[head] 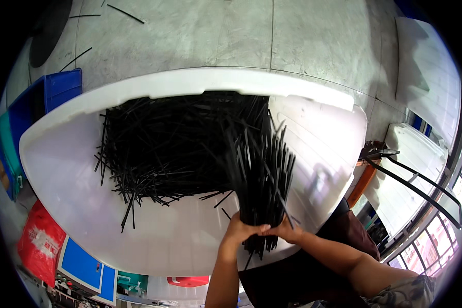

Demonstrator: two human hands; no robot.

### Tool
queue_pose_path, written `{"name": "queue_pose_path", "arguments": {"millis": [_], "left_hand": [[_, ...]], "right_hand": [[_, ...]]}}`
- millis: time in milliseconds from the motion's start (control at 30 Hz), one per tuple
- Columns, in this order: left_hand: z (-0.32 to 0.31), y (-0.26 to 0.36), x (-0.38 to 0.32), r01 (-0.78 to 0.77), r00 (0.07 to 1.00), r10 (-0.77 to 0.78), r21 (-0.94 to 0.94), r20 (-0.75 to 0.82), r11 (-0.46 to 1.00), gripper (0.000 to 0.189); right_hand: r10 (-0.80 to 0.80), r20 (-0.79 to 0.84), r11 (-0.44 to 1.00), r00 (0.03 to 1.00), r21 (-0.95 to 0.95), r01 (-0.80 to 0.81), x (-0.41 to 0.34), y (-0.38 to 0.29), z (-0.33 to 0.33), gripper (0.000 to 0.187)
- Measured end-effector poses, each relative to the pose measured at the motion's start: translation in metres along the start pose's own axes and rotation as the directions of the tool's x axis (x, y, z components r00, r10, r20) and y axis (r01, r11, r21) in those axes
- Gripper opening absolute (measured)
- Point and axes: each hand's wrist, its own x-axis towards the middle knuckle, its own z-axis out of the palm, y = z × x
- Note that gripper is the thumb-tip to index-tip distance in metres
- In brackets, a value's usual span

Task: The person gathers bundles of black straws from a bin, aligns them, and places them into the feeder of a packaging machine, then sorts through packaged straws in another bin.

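Both hands clasp a thick bundle of thin black rods (261, 192) near its lower end. My left hand (240, 231) wraps the bundle's left side, and my right hand (287, 230) wraps the right side; the thumbs meet across the front. Most of the fingers are hidden behind the rods. The bundle's far end fans out, and a few rods stick out at a slant on the right. Beyond it, a large heap of similar loose black rods (177, 146) lies in a deep white plastic tub (169, 238). Some rods lean on the tub's near wall.
Blue crates (63, 88) stand left of the tub, with a red bag (40, 246) nearer. A black metal handle (419, 184) and white containers (427, 73) are on the right. Some stray rods (125, 14) lie on the grey floor (231, 34). A blue-panelled machine (81, 261) stands at lower left.
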Motion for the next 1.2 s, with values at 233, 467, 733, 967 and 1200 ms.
{"name": "queue_pose_path", "arguments": {"millis": [233,467,733,967,1200], "left_hand": [[-0.032,0.161,0.084,-0.200,0.979,0.202,0.092,-0.013,0.975,0.054],[-0.019,0.026,0.033,-0.125,0.989,0.124,-0.012,-0.085,0.992,0.046],[0.010,-0.013,0.012,-0.069,0.976,0.018,-0.231,-0.217,0.971,0.048],[-0.038,0.154,0.094,-0.498,0.840,0.490,0.026,-0.235,0.867,0.059],[0.027,-0.027,-0.003,-0.037,0.995,0.017,-0.198,-0.100,0.980,0.039]], "right_hand": [[-0.180,-0.108,0.861,0.978,0.463,0.209,0.107,-0.101,-0.027,0.056],[-0.308,0.024,0.920,0.951,-0.246,0.304,0.049,-0.015,-0.009,0.090],[-0.014,0.059,0.961,0.998,0.276,-0.002,0.028,-0.018,-0.011,0.100],[-0.334,-0.099,0.921,0.937,0.178,0.347,0.133,-0.112,-0.024,0.089],[0.191,0.144,0.934,0.971,0.278,-0.225,0.002,0.022,-0.021,0.086]]}}
